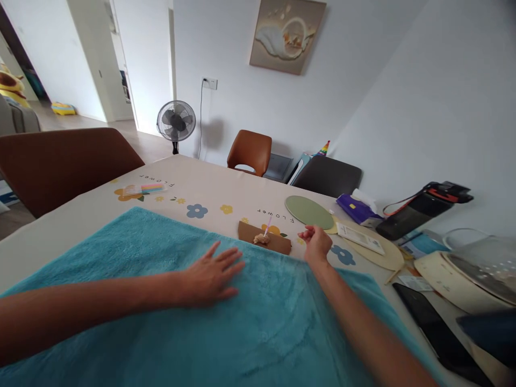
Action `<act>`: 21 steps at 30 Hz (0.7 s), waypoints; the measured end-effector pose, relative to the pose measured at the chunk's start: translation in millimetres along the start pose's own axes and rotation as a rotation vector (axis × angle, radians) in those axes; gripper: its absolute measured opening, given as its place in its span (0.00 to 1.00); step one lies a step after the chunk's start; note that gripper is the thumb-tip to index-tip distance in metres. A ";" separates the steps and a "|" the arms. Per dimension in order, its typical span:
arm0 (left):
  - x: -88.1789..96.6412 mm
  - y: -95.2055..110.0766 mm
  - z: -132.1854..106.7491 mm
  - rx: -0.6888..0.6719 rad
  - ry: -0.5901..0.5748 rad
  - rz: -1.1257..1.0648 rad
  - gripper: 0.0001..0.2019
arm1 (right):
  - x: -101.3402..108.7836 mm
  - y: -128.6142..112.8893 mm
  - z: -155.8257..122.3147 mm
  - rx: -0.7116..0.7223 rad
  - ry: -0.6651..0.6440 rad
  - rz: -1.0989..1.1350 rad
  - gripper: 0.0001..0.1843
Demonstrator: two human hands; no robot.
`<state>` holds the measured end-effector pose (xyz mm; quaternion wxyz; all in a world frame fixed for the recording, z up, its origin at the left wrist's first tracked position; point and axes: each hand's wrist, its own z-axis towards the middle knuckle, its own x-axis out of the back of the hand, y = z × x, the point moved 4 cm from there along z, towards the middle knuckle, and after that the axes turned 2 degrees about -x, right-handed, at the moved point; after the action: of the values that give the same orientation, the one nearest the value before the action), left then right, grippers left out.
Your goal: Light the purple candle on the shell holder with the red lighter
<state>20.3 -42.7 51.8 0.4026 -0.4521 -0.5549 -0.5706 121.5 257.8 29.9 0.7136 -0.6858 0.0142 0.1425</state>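
Observation:
A blue-green towel [258, 317] covers the near part of the table, with folds on its right side. My left hand [213, 275] lies palm down on it, fingers spread. By the towel's far edge, my right hand [316, 244] is raised with its fingers curled in; what they hold, if anything, cannot be made out. Between the hands, just past the towel, lies a piece of brown cardboard [246, 232]. On the cardboard rests a small tan lump [261, 239], with a thin pale pink stick [267, 224] standing up from it like a candle.
Right of the towel are a green oval mat [308, 212], a purple tissue pack [357, 208], a black bottle [419, 209], a cream appliance [455, 279] and a dark phone [437, 328]. A packet of coloured sticks [151, 188] lies far left. Chairs [250, 148] and a fan [176, 121] stand beyond.

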 end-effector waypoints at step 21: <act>-68.9 105.4 -21.0 -0.543 0.008 -0.166 0.23 | 28.0 1.1 -134.7 0.623 -1.013 -1.366 0.32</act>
<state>138.5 -72.9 14.3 0.2207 -0.4942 -0.4154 -0.7311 171.7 130.6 14.9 0.7169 -0.1760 -0.6736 -0.0374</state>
